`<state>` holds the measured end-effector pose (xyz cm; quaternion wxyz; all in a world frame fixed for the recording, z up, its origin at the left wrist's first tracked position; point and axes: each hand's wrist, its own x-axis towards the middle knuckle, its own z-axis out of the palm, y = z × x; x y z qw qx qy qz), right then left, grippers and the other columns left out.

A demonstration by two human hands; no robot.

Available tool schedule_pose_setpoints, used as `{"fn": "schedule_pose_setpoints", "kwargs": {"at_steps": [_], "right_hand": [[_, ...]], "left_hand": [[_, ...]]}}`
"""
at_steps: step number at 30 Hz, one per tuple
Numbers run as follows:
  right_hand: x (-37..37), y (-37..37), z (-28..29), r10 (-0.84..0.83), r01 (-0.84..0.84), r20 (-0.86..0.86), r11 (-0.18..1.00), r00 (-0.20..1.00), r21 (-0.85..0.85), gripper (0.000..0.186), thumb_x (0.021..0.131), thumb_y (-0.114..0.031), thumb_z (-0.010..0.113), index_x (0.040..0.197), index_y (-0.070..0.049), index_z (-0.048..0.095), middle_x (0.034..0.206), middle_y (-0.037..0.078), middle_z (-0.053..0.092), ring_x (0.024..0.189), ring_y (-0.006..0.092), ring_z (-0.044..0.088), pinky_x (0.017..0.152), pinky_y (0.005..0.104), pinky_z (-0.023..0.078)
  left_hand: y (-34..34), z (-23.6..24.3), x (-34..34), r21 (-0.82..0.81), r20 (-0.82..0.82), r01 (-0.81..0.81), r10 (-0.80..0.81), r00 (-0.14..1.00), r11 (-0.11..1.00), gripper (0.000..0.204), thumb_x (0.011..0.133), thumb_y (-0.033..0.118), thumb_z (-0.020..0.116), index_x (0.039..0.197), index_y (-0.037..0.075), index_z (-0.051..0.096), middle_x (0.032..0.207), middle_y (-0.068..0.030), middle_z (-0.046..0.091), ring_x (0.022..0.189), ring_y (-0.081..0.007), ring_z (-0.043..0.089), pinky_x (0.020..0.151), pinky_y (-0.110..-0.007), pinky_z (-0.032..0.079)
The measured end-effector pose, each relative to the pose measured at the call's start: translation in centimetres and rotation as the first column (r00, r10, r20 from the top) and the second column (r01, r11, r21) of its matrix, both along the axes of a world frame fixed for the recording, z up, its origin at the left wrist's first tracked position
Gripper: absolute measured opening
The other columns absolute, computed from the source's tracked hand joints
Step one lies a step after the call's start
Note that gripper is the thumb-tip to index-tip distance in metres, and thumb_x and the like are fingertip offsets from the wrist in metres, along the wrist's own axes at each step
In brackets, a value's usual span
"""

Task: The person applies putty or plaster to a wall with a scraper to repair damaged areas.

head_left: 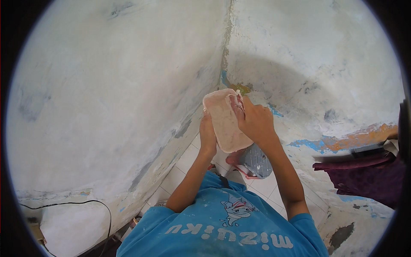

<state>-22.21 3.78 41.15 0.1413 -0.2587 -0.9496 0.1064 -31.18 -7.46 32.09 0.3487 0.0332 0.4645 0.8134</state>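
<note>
In front of me, near the wall corner, a pale, putty-smeared rectangular tub with rounded corners is held up. My left hand grips it along its left side, fingers mostly hidden behind it. Whitish putty coats its inside. My right hand is closed at the upper right rim on a reddish, putty-smeared scraper, whose edge lies against the inside of the tub. Most of this tool is hidden by the hand and putty, so its full shape does not show.
Patchy plastered walls meet in a corner ahead. Below the tub, a grey-topped stool with reddish parts stands on white floor tiles. Dark purple cloth hangs at the right. A black cable runs along the lower left.
</note>
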Motion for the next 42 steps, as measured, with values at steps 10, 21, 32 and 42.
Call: {"fn": "schedule_pose_setpoints", "kwargs": {"at_steps": [10, 21, 32, 42], "right_hand": [[-0.8, -0.1, -2.2, -0.016, 0.012, -0.085, 0.999, 0.996, -0.045, 0.031, 0.095, -0.03, 0.058, 0.111, -0.004, 0.061, 0.073, 0.023, 0.069, 0.069, 0.0432, 0.068, 0.064, 0.0538, 0.052], [3.9, 2.6, 0.6, -0.058, -0.109, -0.295, 0.848, 0.954, -0.519, 0.029, 0.097, -0.021, 0.061, 0.119, -0.003, 0.062, 0.086, 0.016, 0.071, 0.073, 0.0295, 0.064, 0.071, 0.0398, 0.05], [9.6, 2.2, 1.9, 0.551, -0.526, -0.07, 0.822, 0.832, 0.219, 0.036, 0.079, -0.008, 0.071, 0.113, -0.022, 0.077, 0.096, -0.002, 0.074, 0.1, 0.022, 0.061, 0.084, 0.0352, 0.051], [13.4, 3.4, 5.0, 0.657, -0.623, -0.017, 0.722, 0.754, 0.3, 0.031, 0.081, -0.019, 0.071, 0.112, -0.02, 0.076, 0.106, -0.005, 0.076, 0.098, 0.0208, 0.063, 0.09, 0.0371, 0.053]], "left_hand": [[0.4, -2.0, -0.3, -0.072, -0.048, -0.013, 0.009, 0.999, 0.997, 0.054, 0.109, 0.047, 0.039, 0.124, -0.001, 0.06, 0.11, -0.0079, 0.066, 0.095, -0.0148, 0.062, 0.085, -0.031, 0.051], [0.2, -0.5, -3.1, -0.131, 0.023, 0.379, -0.379, 0.925, 0.916, 0.065, 0.108, 0.054, 0.033, 0.136, 0.001, 0.056, 0.124, -0.012, 0.065, 0.109, -0.0188, 0.065, 0.094, -0.034, 0.053], [0.1, 3.9, -4.6, -0.072, 0.03, 0.785, -0.785, 0.618, 0.615, 0.061, 0.109, 0.051, 0.034, 0.146, 0.004, 0.047, 0.141, -0.0136, 0.057, 0.123, -0.0214, 0.06, 0.103, -0.033, 0.05], [0.3, 5.6, -5.0, -0.127, 0.054, 0.738, -0.738, 0.673, 0.663, 0.06, 0.108, 0.051, 0.039, 0.143, 0.005, 0.051, 0.138, -0.0153, 0.06, 0.122, -0.0231, 0.062, 0.103, -0.035, 0.051]]}}
